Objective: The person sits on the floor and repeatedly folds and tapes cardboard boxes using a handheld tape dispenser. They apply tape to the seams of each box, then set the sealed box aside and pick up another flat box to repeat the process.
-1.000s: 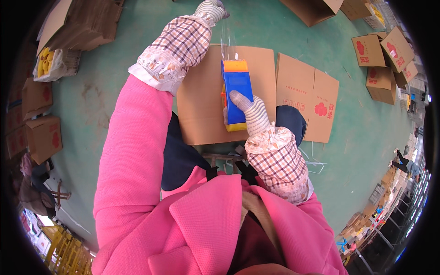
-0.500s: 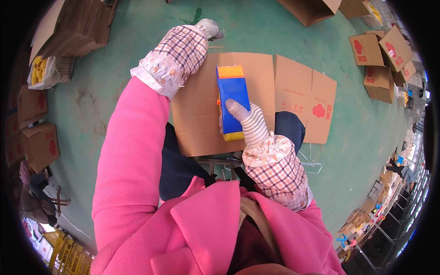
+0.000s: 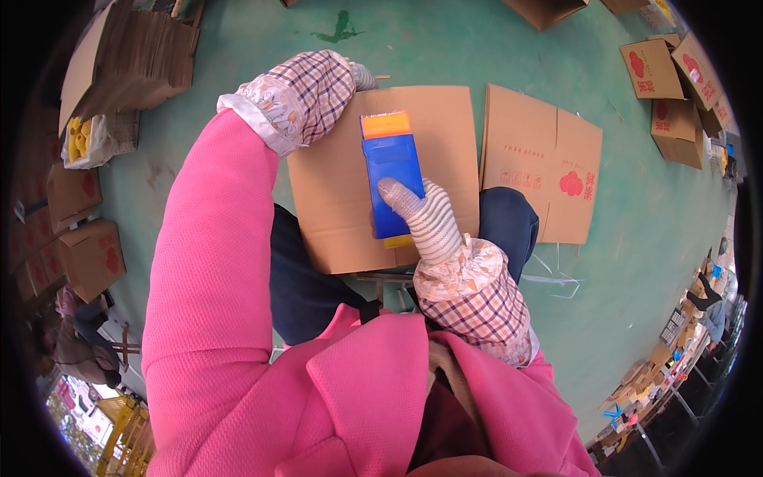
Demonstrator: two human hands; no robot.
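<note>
My right hand [image 3: 431, 216], in a striped knit glove, is closed around a blue tape dispenser [image 3: 393, 163], its thumb lying along the top. The dispenser has an orange far end with a jagged edge and a bit of yellow at the near end. It is over a flat cardboard carton [image 3: 334, 211] in front of my knees. My left hand [image 3: 363, 77], also gloved, is at the carton's far left corner; the checked sleeve cover hides most of its fingers, so its grip does not show.
Another flattened carton [image 3: 544, 163] with red print lies just right of it. Stacked cardboard sheets [image 3: 151, 63] stand at far left, near a bag of yellow items [image 3: 79, 139]. Open boxes [image 3: 675, 131] are piled at far right. Loose strapping [image 3: 556, 278] lies on the green floor.
My left hand has come slightly nearer, down toward the carton's far corner. The tape dispenser in my right hand has shifted slightly left and tilted a little.
</note>
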